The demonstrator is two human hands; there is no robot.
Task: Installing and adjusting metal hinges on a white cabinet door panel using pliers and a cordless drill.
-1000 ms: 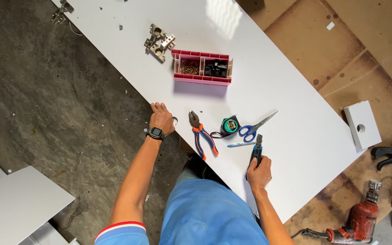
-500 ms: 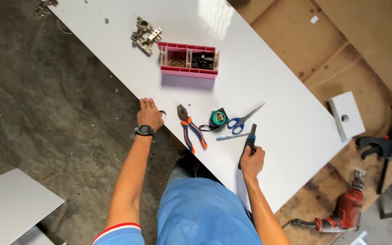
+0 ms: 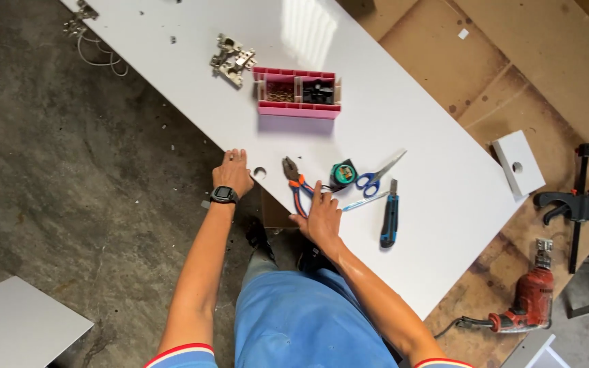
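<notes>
Pliers (image 3: 295, 182) with orange-and-blue handles lie on the white counter (image 3: 410, 116), touching the right hand (image 3: 322, 217), which rests flat with fingers spread over the lower handle ends (it pinches nothing). Just right of the pliers sit a green tape measure (image 3: 342, 173), blue scissors (image 3: 376, 176), a pen (image 3: 365, 201) and a blue utility knife (image 3: 389, 221). Left of the pliers, the left hand (image 3: 232, 172), open and flat, presses the counter edge beside a round hole (image 3: 260, 173). Above the pliers stands a pink box (image 3: 298, 100).

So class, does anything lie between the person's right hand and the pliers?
Nothing visible does: the right hand rests on the white board with its fingers already over the orange-handled pliers.
</notes>
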